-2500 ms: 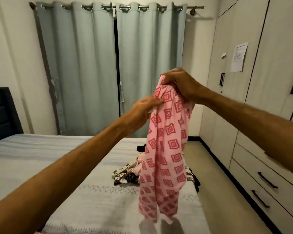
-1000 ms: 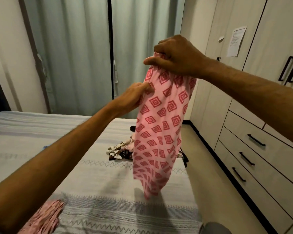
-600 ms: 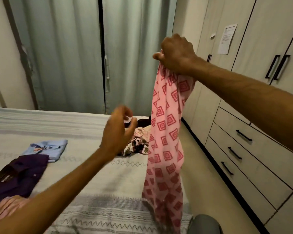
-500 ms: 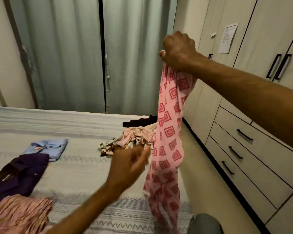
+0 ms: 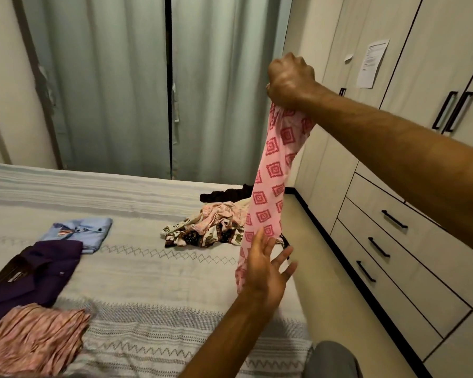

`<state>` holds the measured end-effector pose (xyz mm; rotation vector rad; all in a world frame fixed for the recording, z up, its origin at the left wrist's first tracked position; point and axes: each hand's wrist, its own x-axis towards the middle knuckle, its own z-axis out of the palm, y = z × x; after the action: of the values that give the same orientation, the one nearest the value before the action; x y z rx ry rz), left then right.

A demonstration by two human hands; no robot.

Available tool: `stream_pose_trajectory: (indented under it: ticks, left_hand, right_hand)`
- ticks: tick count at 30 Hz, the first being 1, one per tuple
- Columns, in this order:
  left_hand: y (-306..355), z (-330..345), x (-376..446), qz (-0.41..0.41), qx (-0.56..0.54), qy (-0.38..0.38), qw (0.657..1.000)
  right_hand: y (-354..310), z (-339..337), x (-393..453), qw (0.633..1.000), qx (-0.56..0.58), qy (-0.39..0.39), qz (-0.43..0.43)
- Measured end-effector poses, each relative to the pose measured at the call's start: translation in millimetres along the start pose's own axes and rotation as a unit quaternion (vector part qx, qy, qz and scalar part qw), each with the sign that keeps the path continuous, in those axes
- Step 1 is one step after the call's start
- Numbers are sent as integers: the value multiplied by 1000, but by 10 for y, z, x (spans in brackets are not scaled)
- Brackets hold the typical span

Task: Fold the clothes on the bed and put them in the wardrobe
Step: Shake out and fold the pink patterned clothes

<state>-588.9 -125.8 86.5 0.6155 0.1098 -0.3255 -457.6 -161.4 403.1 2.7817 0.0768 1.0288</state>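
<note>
Head view: pink patterned garment [image 5: 271, 184] hanging bunched above the bed [image 5: 148, 268], top gripped in the raised right hand [image 5: 290, 80], fingers clamped round it. Left hand [image 5: 265, 268] against its lower end, fingers spread apart. Unfolded pile [image 5: 210, 227] on the bed behind; folded shirts [image 5: 47, 257] on the bed's left.

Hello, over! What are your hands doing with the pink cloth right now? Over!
Right hand grips pink cloth at its top, hanging. Left hand open at its lower end. Unfolded pile waits on bed; nothing blocking.
</note>
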Motion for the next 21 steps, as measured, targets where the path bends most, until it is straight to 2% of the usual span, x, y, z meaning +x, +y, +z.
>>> stream_pose_trajectory:
  ticks: [5, 10, 14, 18, 21]
  left_hand:
    - [20, 199, 298, -2, -150, 46, 988]
    - [124, 84, 500, 66, -225, 119, 965]
    - [298, -188, 574, 43, -194, 163, 966]
    - [534, -495, 543, -3, -157, 159, 975]
    - [692, -686, 396, 18, -172, 166, 971]
  right_hand:
    - [-3, -11, 35, 1000, 5, -13, 26]
    - [12, 7, 96, 999, -1, -21, 25]
    - [-13, 35, 119, 999, 8, -20, 30]
    - [-77, 193, 144, 997, 48, -39, 42]
    - [-101, 304, 159, 996, 65, -44, 52]
